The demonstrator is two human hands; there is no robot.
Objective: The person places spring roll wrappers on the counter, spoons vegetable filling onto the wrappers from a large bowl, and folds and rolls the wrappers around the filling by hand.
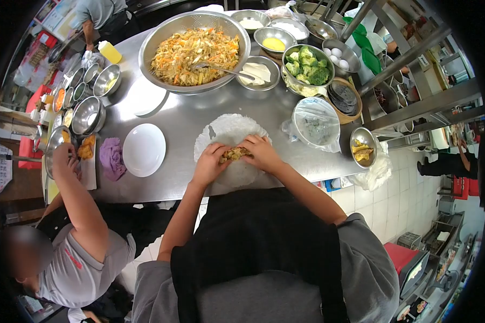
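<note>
A thin round pale wrapper [233,128] with a torn spot at its upper left lies on the steel table in front of me. On its near half sits a small oblong heap of shredded vegetable filling [235,154]. My left hand [210,163] closes on the left end of the filling, fingers curled. From the other side my right hand [262,156] grips its right end. The fingers partly hide the filling and the wrapper beneath. Beyond them stands a big steel bowl [152,70] of shredded vegetables, with a long-handled spoon [224,69] in it.
White plates [144,150] and a purple cloth [112,159] lie left. A co-worker's hand [64,158] reaches into a bowl there. Bowls of broccoli [307,65], eggs [337,56] and pale slabs [257,72] stand at the right, near a plastic-covered bowl [317,123] and metal rails [420,99].
</note>
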